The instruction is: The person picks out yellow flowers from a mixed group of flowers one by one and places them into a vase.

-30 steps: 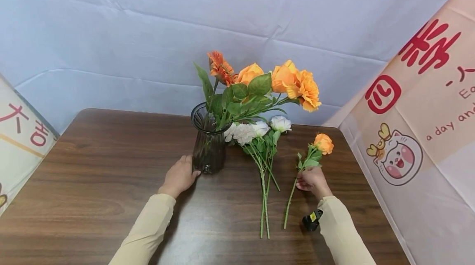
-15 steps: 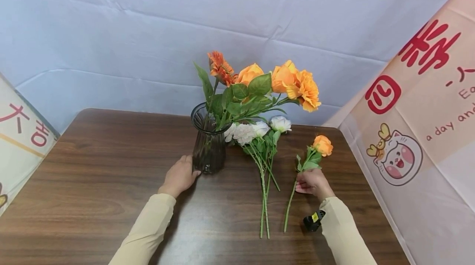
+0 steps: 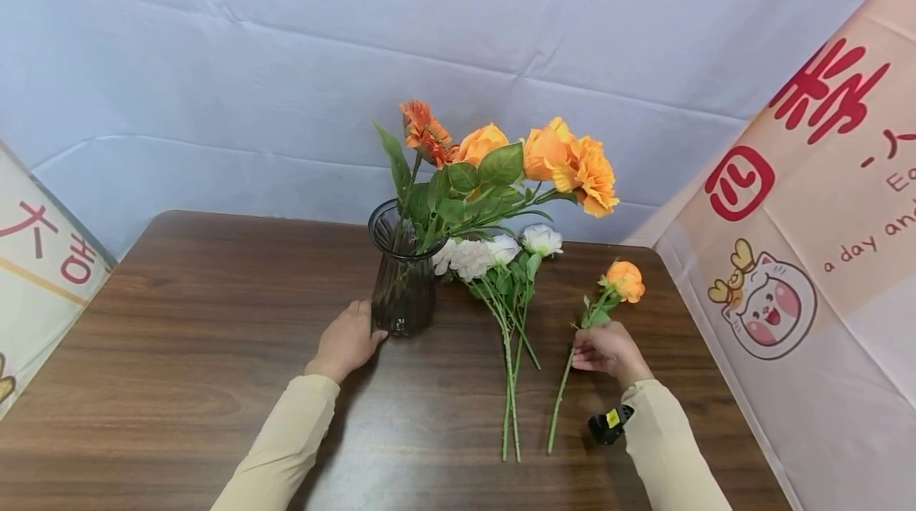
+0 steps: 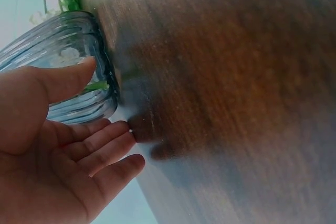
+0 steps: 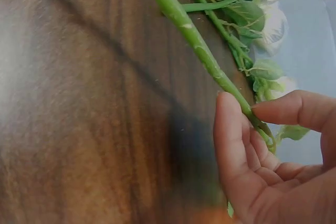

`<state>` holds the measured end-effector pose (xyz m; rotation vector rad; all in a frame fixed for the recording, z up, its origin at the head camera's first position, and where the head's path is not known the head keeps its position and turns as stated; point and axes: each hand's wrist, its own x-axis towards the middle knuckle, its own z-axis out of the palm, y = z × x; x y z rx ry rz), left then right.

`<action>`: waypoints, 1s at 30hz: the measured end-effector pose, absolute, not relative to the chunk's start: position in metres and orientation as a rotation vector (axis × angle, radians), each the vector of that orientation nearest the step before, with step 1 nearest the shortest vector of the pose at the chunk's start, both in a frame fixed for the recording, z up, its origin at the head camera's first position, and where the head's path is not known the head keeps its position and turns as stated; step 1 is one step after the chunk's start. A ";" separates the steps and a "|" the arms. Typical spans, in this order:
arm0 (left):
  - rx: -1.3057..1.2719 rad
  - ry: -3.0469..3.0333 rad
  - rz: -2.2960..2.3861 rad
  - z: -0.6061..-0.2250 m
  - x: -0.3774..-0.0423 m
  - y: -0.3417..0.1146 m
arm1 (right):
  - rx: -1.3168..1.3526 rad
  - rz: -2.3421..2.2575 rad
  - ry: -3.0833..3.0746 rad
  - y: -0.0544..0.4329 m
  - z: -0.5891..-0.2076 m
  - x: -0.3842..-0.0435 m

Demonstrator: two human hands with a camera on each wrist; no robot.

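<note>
A ribbed dark glass vase (image 3: 404,296) stands near the table's back edge, with several orange flowers (image 3: 487,147) leaning right out of it. My left hand (image 3: 348,340) rests against the lower left of the vase. In the left wrist view its thumb lies across the glass and its fingers extend loosely beside the base. On the right, my right hand (image 3: 607,350) pinches the stem of an orange rose (image 3: 625,281) between thumb and fingers below its leaves. The right wrist view shows the bare green stem (image 5: 194,40) running out from the fingertips, its shadow on the wood.
Several white flowers (image 3: 470,258) lie on the brown wooden table (image 3: 215,320) between the vase and the right hand, their stems crossing toward the front. A black device (image 3: 608,424) is at the right wrist. Pale cloth (image 3: 286,82) hangs behind the table, printed banners (image 3: 809,257) at the sides.
My right hand has shifted slightly right and toward me with the orange rose, whose leaves and head have turned a little. The left hand and the vase stay in place.
</note>
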<state>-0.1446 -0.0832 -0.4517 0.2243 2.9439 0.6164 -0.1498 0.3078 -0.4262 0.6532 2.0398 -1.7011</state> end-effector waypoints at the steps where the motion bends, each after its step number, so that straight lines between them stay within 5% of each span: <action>1: 0.224 2.944 0.616 -0.452 -0.144 -0.083 | 0.652 -1.705 2.034 0.308 -0.425 -0.150; 30: 0.222 2.953 0.613 -0.454 -0.145 -0.084 | 0.450 -1.897 1.988 0.302 -0.383 -0.146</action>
